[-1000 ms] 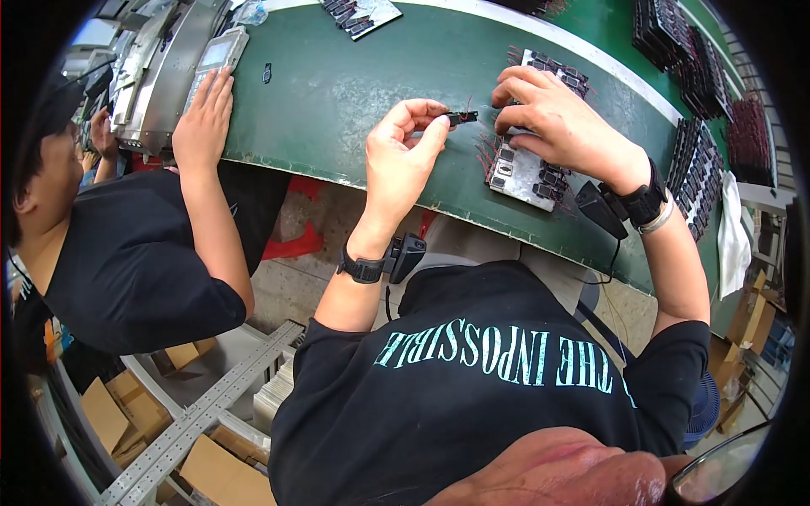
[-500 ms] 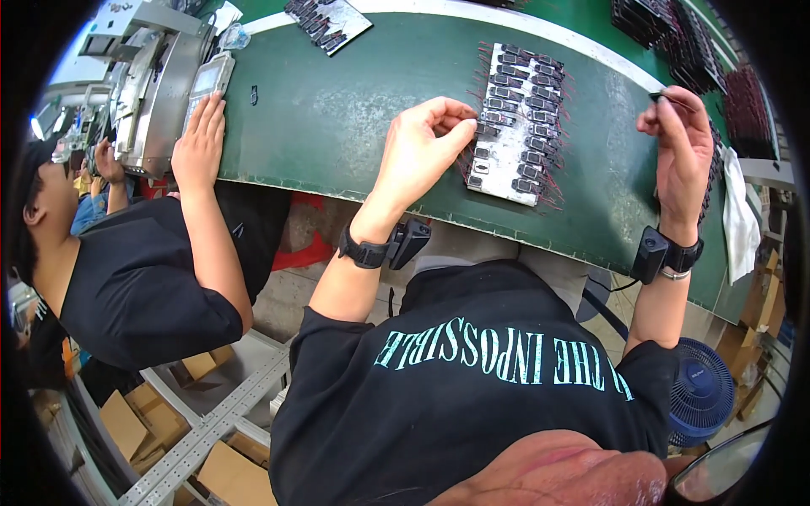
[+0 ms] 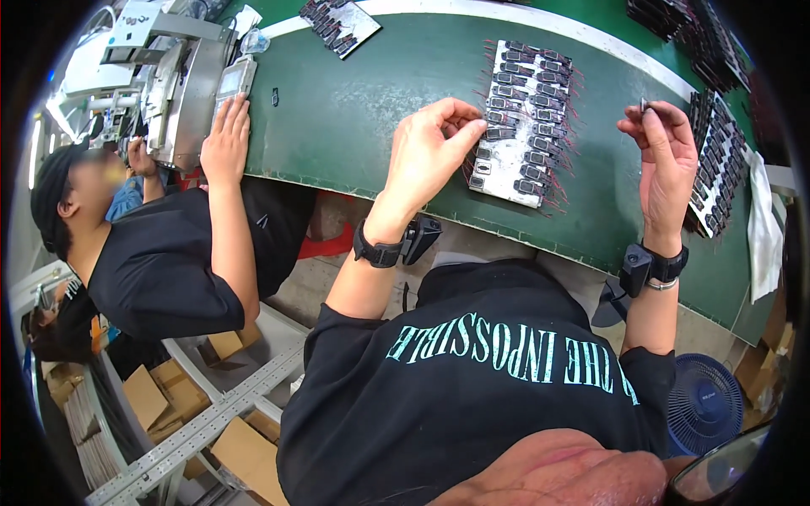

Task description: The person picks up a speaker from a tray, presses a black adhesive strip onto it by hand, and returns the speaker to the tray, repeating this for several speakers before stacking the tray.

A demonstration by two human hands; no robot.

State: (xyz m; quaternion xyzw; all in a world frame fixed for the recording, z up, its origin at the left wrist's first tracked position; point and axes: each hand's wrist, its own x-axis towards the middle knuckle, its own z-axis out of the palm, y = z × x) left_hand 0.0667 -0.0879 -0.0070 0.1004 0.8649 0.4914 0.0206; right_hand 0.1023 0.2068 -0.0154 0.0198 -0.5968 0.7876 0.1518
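A white board carries two columns of small black rectangular parts with thin red wires sticking out at the sides. At its left edge is my left hand, thumb and forefinger pinched together beside one of the parts; what lies between the fingertips is hidden. Right of the board, my right hand is raised over the table with a small dark part pinched between thumb and fingers. Near the board's lower left, a few slots show small flat pieces without wires.
A second loaded board lies right of my right hand, beside a white cloth. Another board sits at the far edge of the green table. One loose black part lies left, near a co-worker's hand and a machine.
My right hand has moved left toward the board with the small dark part, uncovering more of the second board. My left hand stays at the board's left edge. The whole view has shifted slightly.
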